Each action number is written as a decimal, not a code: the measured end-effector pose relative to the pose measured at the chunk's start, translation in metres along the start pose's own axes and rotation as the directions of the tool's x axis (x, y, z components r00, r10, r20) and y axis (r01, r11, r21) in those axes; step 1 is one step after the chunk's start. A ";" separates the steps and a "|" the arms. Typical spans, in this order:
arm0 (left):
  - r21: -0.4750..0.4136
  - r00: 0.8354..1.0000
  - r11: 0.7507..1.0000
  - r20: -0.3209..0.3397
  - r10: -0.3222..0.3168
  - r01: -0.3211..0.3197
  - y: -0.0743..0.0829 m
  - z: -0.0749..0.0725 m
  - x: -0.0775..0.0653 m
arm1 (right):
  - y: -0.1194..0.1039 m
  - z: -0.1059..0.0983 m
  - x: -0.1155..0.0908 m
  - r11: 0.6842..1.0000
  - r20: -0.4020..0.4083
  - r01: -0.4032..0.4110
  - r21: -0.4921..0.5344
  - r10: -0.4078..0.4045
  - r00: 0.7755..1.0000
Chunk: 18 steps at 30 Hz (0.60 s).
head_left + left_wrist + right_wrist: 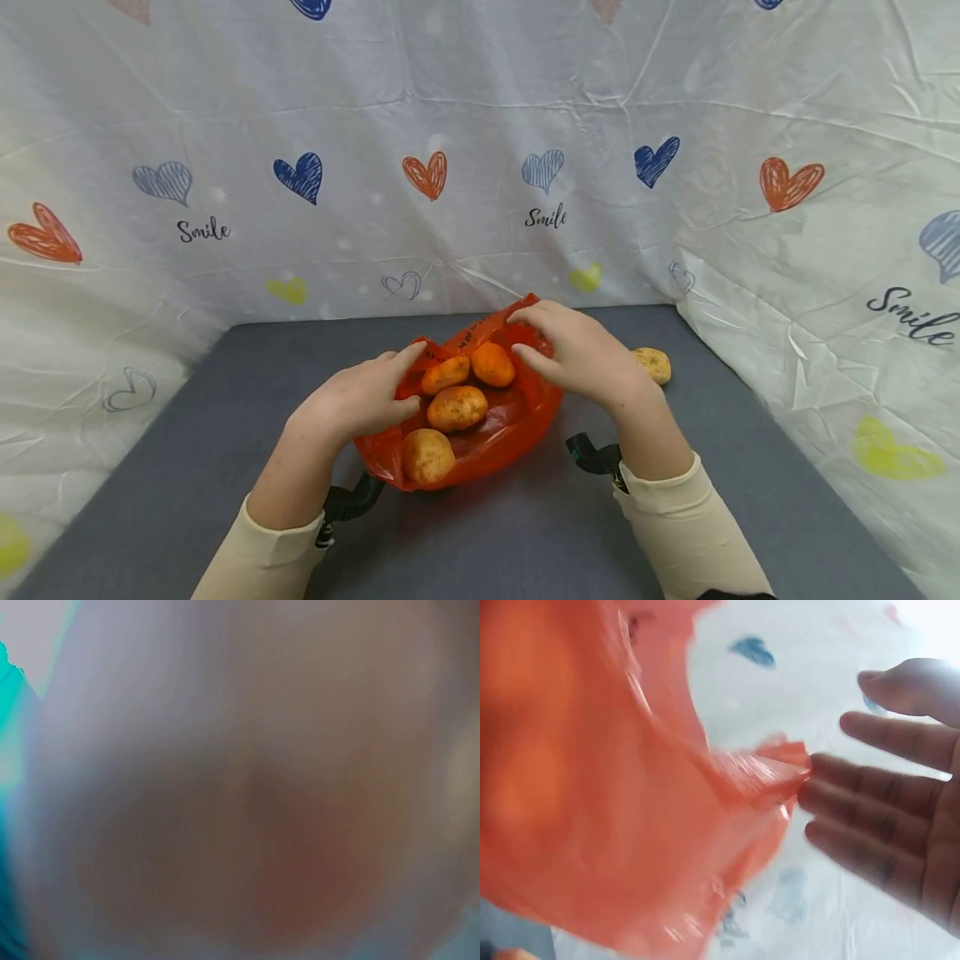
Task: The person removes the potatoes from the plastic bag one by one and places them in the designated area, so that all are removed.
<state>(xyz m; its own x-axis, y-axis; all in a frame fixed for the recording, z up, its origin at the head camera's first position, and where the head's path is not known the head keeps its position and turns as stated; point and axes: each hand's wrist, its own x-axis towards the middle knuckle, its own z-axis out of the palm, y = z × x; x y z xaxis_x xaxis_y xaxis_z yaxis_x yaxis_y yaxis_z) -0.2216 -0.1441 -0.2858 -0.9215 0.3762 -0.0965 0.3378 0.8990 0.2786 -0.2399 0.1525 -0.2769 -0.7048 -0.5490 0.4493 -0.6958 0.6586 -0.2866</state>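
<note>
A red plastic bag (517,425) lies spread with its mouth up, and several potatoes (457,408) sit inside it. My left hand (360,396) is at the bag's left rim, index finger and thumb apart; its other fingers are hidden. At the opposite rim is my right hand (581,354), thumb and index finger spread. In the right wrist view the straight fingers of that right hand (900,795) meet a pointed fold of the bag (630,810) at their tips. The left wrist view is only a blur.
One more potato (654,365) lies on the dark grey table (187,450), beyond the right forearm. White sheeting (480,75) printed with hearts hangs behind and along both sides. Black wrist-camera mounts (592,454) stick out below the wrists.
</note>
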 end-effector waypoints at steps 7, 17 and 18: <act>-0.006 1.000 1.000 -0.006 0.012 -0.012 -0.002 -0.001 -0.001 | -0.023 0.033 0.011 0.988 0.073 0.151 -0.019 -0.149 0.986; -0.005 0.999 1.000 -0.016 0.030 -0.030 -0.003 -0.002 -0.003 | -0.017 0.090 0.025 0.987 0.390 0.014 -0.162 0.051 0.919; -0.007 0.999 1.000 -0.015 0.030 -0.030 -0.003 -0.002 -0.003 | -0.016 0.095 0.025 0.985 0.404 0.003 -0.175 0.069 0.912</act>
<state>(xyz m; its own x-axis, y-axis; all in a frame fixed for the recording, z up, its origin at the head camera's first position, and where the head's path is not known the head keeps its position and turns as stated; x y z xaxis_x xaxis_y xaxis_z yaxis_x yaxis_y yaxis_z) -0.2202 -0.1488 -0.2841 -0.9137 0.3996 -0.0739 0.3641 0.8857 0.2880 -0.2598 0.0797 -0.3415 -0.7468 -0.6633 0.0483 -0.6630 0.7367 -0.1330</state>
